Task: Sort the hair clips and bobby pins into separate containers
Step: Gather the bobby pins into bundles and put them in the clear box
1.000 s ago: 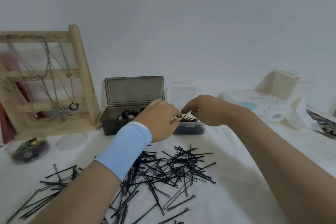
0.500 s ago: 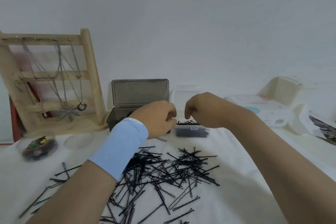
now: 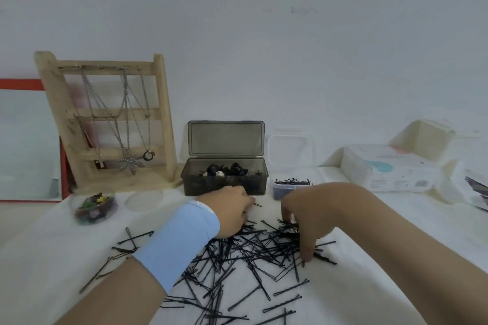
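Left hand (image 3: 233, 212), right hand (image 3: 307, 215) down in bobby pins (image 3: 250, 252), grasps perhaps, cannot tell

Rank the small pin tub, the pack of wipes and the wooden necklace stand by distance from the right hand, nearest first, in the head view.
1. Nearest: small pin tub, just behind the right hand.
2. Next: pack of wipes, at the back right.
3. Farthest: wooden necklace stand, far left against the wall.
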Motion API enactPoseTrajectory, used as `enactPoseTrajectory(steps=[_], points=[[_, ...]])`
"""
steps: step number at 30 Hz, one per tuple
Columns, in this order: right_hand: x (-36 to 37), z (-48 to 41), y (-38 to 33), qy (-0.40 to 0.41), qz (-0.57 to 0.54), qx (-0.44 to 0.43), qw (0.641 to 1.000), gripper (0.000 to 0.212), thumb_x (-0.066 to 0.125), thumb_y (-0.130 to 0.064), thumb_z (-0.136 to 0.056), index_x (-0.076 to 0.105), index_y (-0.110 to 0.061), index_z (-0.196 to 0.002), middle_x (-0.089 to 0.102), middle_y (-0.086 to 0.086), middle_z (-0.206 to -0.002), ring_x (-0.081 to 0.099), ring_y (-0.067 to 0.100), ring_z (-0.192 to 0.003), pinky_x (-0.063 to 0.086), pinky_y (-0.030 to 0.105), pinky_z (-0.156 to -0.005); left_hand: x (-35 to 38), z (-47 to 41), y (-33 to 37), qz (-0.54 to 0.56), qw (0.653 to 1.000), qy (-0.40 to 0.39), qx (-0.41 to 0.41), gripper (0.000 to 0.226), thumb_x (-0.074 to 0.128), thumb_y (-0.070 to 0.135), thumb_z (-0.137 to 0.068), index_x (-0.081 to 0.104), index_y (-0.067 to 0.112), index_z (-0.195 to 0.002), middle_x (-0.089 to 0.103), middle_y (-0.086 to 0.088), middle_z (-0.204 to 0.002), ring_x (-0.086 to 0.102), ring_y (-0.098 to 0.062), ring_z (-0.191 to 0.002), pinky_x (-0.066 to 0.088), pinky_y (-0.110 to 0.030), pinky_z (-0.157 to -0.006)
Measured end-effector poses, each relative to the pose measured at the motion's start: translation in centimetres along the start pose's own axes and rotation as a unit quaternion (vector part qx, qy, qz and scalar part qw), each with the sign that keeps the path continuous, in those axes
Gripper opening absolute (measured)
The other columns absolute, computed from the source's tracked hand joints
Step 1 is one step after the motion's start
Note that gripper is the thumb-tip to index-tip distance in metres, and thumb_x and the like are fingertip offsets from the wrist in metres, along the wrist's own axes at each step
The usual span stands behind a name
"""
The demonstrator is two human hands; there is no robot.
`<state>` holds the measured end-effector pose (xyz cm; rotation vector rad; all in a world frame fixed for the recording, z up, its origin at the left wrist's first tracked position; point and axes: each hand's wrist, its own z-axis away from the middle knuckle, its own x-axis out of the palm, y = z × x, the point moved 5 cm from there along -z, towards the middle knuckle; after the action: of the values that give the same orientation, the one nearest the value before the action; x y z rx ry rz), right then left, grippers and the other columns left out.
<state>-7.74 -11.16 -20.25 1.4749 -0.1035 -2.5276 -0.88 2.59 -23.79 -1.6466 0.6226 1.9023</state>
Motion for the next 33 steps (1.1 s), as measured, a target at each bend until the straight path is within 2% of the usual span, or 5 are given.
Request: enactPoseTrajectory(steps=[8,11,19,27,33], points=[[1.0,1.4,0.7,0.076,-0.127,-0.045,0.988,0.046,0.083,-0.038,-0.077,0.064,-0.03,-0.118,0.057,-0.018,-0.098,0.056,0.006,-0.084,0.042,0.017,-0.062,-0.3,0.7,0.3,0.081,0.995,0.052,0.016,0.02,0.05,0.031,-0.1,0.06,0.025,-0.116,0.045,0.006,-0.117,0.04,-0.014,-0.12,0.04,-0.033,-0.102],[1.9,1.8,0.7,0.081,-0.16,-0.054,0.982,0.056,0.081,-0.038,-0.079,0.057,-0.035,-0.129,0.053,-0.018,-0.103,0.055,0.01,-0.095,0.045,0.02,-0.072,-0.3,1.6,0.8,0.113,0.992,0.056,0.029,0.018,0.049,0.031,-0.1,0.064,0.028,-0.11,0.048,0.009,-0.111,0.045,-0.012,-0.111,0.04,-0.03,-0.097],[2.5,2.8,0.3,0.145,-0.17,-0.054,0.973,0.035,0.077,-0.044,-0.08,0.071,-0.037,-0.114,0.064,-0.015,-0.101,0.06,0.011,-0.095,0.052,0.026,-0.08,0.7,4.3,3.7,0.109,0.994,0.001,0.031,0.089,0.054,0.085,-0.069,0.042,0.038,-0.144,0.038,0.014,-0.128,0.031,-0.007,-0.126,0.036,-0.035,-0.107],[3.3,4.7,-0.2,0.175,-0.151,-0.052,0.972,0.072,0.073,-0.031,-0.086,0.039,-0.033,-0.149,0.042,-0.009,-0.148,0.036,0.016,-0.137,0.035,0.03,-0.109,0.9,4.5,5.4,0.172,0.979,0.065,0.084,0.039,0.063,0.045,-0.09,0.06,0.042,-0.129,0.05,0.014,-0.117,0.037,-0.009,-0.116,0.036,-0.032,-0.102],[3.1,3.9,-0.7,0.197,-0.202,-0.092,0.955,0.035,0.072,-0.016,-0.083,0.059,-0.029,-0.113,0.064,-0.011,-0.102,0.061,0.018,-0.096,0.053,0.03,-0.074,0.3,5.1,5.4,0.232,0.962,0.134,0.062,0.037,0.077,0.049,-0.077,0.06,0.036,-0.108,0.054,0.022,-0.102,0.053,0.001,-0.094,0.039,-0.013,-0.075]])
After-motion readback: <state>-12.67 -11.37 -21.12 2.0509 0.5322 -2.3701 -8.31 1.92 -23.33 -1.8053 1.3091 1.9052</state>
